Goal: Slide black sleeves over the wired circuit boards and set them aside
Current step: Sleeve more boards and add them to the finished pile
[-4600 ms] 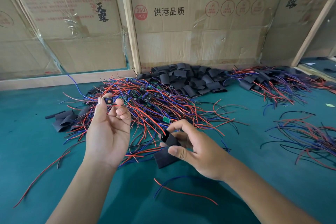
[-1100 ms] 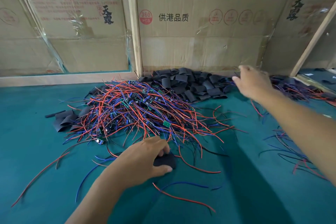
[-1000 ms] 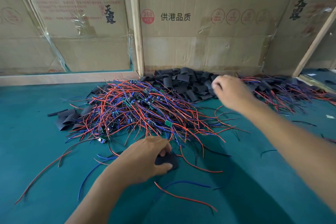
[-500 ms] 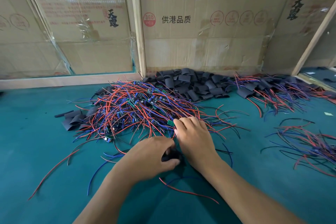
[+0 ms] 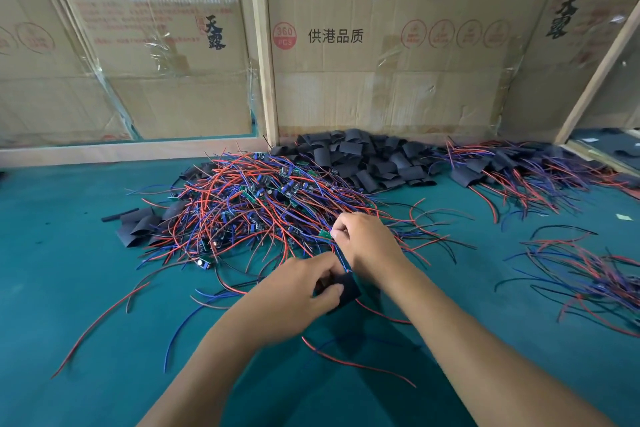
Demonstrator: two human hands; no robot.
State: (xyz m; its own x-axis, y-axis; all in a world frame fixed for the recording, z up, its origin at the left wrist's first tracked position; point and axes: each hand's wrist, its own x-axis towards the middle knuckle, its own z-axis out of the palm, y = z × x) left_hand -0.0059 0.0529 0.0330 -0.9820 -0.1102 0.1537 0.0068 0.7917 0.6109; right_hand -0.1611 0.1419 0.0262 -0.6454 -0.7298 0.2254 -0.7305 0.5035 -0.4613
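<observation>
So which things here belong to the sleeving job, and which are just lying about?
In the job:
- left hand gripping a black sleeve
- right hand pinching a green board at the wired pile
- spare sleeves
- sleeved boards, set aside

Lying about:
- loose wire on the green mat
- cardboard behind

Black sleeve (image 5: 348, 289): partly covered by left hand (image 5: 298, 295); its open end is not visible. 
Small green circuit board (image 5: 325, 234): mostly behind right hand (image 5: 369, 243) fingertips; components too small to tell. 
Heap of wired boards (image 5: 263, 205): individual boards lost in the tangle, count unreadable. 
Sleeved pile (image 5: 540, 167): cut off at right edge. 
Loose wire bundle (image 5: 588, 274): runs off right edge. 
Cardboard panel (image 5: 381, 45): printing cropped at top edge.
</observation>
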